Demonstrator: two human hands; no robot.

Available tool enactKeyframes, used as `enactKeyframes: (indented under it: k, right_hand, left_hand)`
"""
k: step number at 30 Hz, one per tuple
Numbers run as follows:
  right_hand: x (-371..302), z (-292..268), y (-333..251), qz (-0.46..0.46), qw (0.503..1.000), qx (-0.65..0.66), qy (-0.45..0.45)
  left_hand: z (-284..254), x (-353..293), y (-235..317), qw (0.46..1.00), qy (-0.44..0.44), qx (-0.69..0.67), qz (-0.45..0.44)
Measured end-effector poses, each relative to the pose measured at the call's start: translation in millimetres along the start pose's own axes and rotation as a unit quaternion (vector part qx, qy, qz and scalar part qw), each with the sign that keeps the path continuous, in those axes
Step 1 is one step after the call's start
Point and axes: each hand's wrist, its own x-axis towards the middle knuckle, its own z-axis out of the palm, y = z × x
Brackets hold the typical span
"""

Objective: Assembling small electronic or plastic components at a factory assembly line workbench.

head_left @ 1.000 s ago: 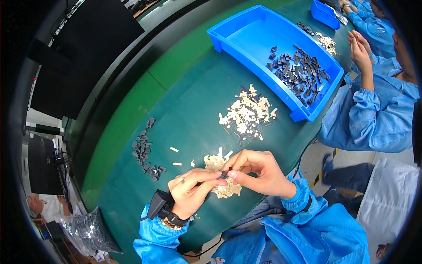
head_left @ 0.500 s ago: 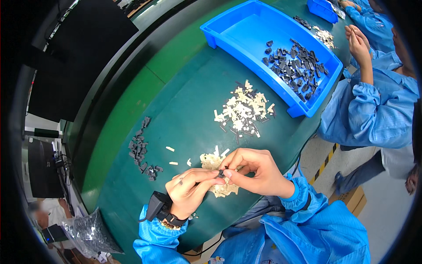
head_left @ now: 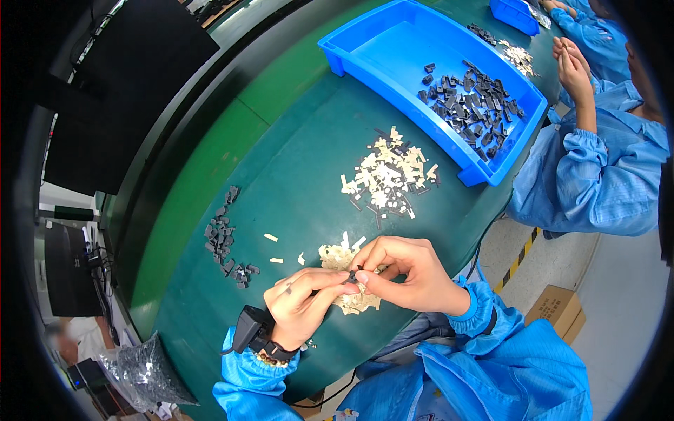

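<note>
A small black plastic part [head_left: 353, 277] is pinched between the fingertips of both hands, above the near edge of the table. My left hand [head_left: 302, 302] closes on its left end, and my right hand [head_left: 411, 277] grips it from the right with thumb and forefinger. Fingers cover most of the part, so its full shape is hidden. Beneath my hands lies a heap of cream-coloured scraps [head_left: 335, 256]. Farther out is a mixed pile of cream strips and thin black pieces [head_left: 390, 172]. Small black parts [head_left: 221, 235] lie in a loose row to the left.
A large blue bin [head_left: 379, 52] with many black parts stands at the far right of the green table [head_left: 281, 168]. A co-worker in a blue smock [head_left: 583, 182] sits on the right. On the left are a dark monitor [head_left: 70, 266] and a clear plastic bag [head_left: 144, 372].
My hands stay nearly in place around the black part. At the right, a person's legs that stood in the aisle have left the view, uncovering a cardboard box.
</note>
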Motion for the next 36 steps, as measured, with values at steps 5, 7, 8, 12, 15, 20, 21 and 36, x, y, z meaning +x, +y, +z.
enactKeyframes:
  k: [5, 7, 8, 12, 15, 20, 21, 36]
  right_hand:
    - [0.8, -2.3, -2.3, 0.004, 1.000, -0.015, -0.020]
    - [1.1, -0.8, -2.1, 0.000, 1.000, -0.012, -0.012]
    - [1.2, -0.1, -1.8, -0.003, 1.000, -0.010, -0.005]
    - [1.2, 0.9, -1.0, -0.007, 1.000, -0.008, 0.001]
    - [1.8, 0.0, -4.7, 0.006, 1.000, -0.001, -0.007]
    - [2.4, -8.0, -6.2, 0.113, 0.977, 0.152, -0.093]
    - [2.7, -9.5, -7.7, 0.113, 0.977, 0.152, -0.093]
    - [-1.9, -2.7, -1.6, -0.158, 0.986, -0.048, 0.034]
  left_hand:
    - [-1.4, -0.2, 0.3, 1.000, -0.005, 0.005, 0.000]
    - [-1.9, 0.7, 1.3, 1.000, -0.010, 0.012, 0.006]
    - [-1.9, 1.0, 0.9, 1.000, -0.010, 0.012, 0.006]
    - [-0.1, 0.4, -0.1, 1.000, 0.004, -0.001, 0.020]
    - [-2.7, -5.5, -1.5, 0.999, 0.009, -0.038, -0.003]
    - [-3.0, -4.8, 1.3, 0.993, -0.010, -0.113, -0.022]
    - [-1.7, -5.7, -0.8, 0.988, -0.012, -0.148, -0.028]
    - [12.8, -13.6, -15.8, 0.862, 0.034, -0.480, -0.158]
